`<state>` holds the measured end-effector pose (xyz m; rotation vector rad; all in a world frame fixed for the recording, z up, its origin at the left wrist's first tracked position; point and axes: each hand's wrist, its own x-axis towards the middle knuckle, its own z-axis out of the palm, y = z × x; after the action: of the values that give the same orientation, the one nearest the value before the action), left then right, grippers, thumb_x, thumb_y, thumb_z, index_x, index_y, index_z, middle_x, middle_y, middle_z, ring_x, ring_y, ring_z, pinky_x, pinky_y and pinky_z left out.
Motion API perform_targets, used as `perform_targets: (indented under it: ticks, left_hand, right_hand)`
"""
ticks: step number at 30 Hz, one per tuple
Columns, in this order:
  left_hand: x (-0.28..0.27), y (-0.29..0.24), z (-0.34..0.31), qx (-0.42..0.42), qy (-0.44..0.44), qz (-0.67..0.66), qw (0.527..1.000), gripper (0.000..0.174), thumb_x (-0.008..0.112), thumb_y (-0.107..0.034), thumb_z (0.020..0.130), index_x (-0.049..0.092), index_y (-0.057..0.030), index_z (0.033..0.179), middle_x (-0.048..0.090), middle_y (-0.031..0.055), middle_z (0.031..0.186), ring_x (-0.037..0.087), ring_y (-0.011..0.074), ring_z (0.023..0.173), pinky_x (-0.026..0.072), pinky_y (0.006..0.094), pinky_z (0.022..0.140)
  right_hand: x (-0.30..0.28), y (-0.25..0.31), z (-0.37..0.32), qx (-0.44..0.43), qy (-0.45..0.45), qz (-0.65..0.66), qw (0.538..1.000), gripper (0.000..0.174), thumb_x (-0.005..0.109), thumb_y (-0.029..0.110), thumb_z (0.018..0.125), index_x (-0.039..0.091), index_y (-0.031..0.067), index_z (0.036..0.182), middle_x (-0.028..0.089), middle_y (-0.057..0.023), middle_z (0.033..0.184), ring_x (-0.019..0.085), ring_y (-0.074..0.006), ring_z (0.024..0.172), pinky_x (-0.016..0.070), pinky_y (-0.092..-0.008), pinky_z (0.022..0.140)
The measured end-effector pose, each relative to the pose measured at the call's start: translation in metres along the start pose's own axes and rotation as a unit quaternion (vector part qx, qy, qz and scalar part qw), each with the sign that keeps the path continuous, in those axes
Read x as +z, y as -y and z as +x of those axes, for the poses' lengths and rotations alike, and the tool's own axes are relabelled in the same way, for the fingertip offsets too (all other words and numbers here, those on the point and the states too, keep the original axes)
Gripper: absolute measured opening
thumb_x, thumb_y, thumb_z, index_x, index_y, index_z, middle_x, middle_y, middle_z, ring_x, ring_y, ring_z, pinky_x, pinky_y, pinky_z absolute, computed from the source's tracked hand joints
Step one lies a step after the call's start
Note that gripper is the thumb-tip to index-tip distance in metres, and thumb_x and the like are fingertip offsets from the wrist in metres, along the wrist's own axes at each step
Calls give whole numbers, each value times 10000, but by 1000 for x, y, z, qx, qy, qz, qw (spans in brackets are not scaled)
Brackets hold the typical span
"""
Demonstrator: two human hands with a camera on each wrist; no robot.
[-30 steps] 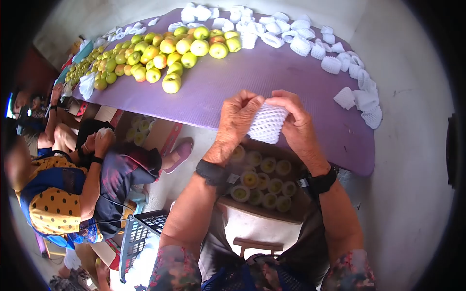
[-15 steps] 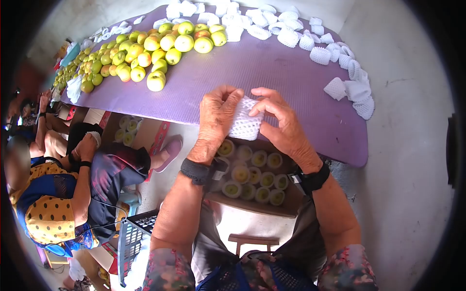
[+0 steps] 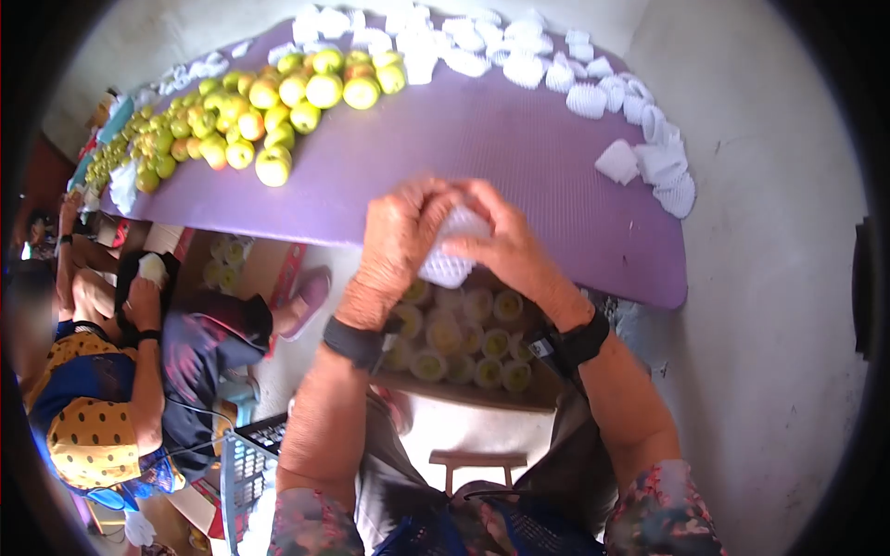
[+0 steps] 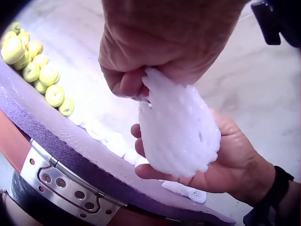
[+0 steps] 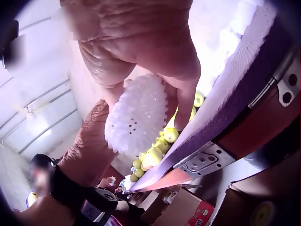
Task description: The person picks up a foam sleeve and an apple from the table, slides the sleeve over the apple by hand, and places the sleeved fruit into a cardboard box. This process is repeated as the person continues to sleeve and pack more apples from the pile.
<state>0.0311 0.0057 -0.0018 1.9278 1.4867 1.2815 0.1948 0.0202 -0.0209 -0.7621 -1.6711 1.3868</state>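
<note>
A white foam fruit net (image 3: pixel 448 267) is between both hands, over the front edge of the purple-covered table (image 3: pixel 445 139). My left hand (image 3: pixel 394 236) pinches the net's upper edge; in the left wrist view the net (image 4: pixel 181 129) hangs below those fingers, its near end gathered flat. My right hand (image 3: pixel 510 248) holds the net from the other side, thumb in front and fingers around it. In the right wrist view the net's bumpy rounded end (image 5: pixel 136 115) faces the camera. The inside of the net is hidden.
Yellow-green apples (image 3: pixel 273 167) are heaped at the table's left. More foam nets (image 3: pixel 586 100) lie along its back and right side. Beneath the front edge is a carton (image 3: pixel 464 394) of netted apples. Another person (image 3: pixel 93 417) sits at left near a plastic crate (image 3: pixel 243 482).
The right fingers, lifted off the net half a second ago, have come back around it. The left hand keeps its pinch. The whole scene has shifted left in the head view.
</note>
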Motion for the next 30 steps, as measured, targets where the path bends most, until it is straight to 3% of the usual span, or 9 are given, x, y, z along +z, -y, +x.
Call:
perform_targets:
  ticks: [5,6,8,11,14,15,23,26,30]
  left_hand:
    - [4,3,5,-23,-60,-45,997,119,636,-116,920,617,1,908,597,12,743,505,74,714,457,237,657]
    - [4,7,8,-23,-69,-36,997,179,681,-180,864,646,-15,923,684,146,764,688,253,696,532,326,639]
    - [10,12,10,17,-85,-24,996,198,665,-214,876,655,-19,907,677,142,750,671,252,675,522,330,641]
    - [16,21,11,-19,-12,-64,998,293,641,-294,890,654,-2,908,658,144,709,629,250,627,496,333,615]
    - [16,22,9,-49,25,-128,990,326,572,-325,966,630,-5,973,613,16,728,545,63,660,463,226,589]
    - [14,20,10,-29,-14,-86,996,295,657,-289,881,652,6,890,652,135,685,624,225,608,496,332,596]
    - [-3,17,10,-40,-84,-59,994,263,692,-257,876,629,-2,890,647,114,681,605,151,604,488,307,574]
    - [-5,15,7,-65,-62,-127,988,264,677,-265,896,617,-8,894,649,59,698,591,97,635,478,266,573]
    - [-8,13,6,-97,-24,-282,954,209,637,-250,937,616,-45,902,595,-42,752,511,28,675,442,200,600]
  right_hand:
    - [2,-5,-1,58,-44,69,995,574,775,146,739,478,-29,1199,630,-145,1012,633,-206,918,516,-304,813]
    - [1,-3,1,69,-49,73,994,567,775,139,733,482,-36,1185,634,-142,1003,637,-208,904,517,-302,809]
    - [-1,-5,7,51,-69,55,995,523,756,128,726,501,-68,1138,637,-150,988,649,-220,854,532,-301,748]
    - [-5,-12,6,42,-91,33,994,487,731,137,737,520,-54,1132,635,-160,989,658,-223,792,550,-299,681]
    - [0,-9,5,46,-105,81,990,493,731,129,735,514,-50,1140,629,-164,988,657,-222,797,559,-287,691]
    - [0,-3,3,46,-88,64,993,492,718,104,739,496,-47,1152,622,-165,998,655,-224,838,565,-292,717]
    - [-5,13,-3,32,-74,100,992,454,556,-16,785,451,3,1226,579,-171,1079,590,-231,1023,514,-335,877]
    - [-9,11,-2,10,-79,179,981,487,524,-39,771,446,7,1249,559,-174,1112,564,-238,1058,501,-350,902]
    - [-9,12,-1,-6,-40,169,985,546,516,-52,772,429,27,1305,555,-137,1139,553,-228,1075,490,-338,917]
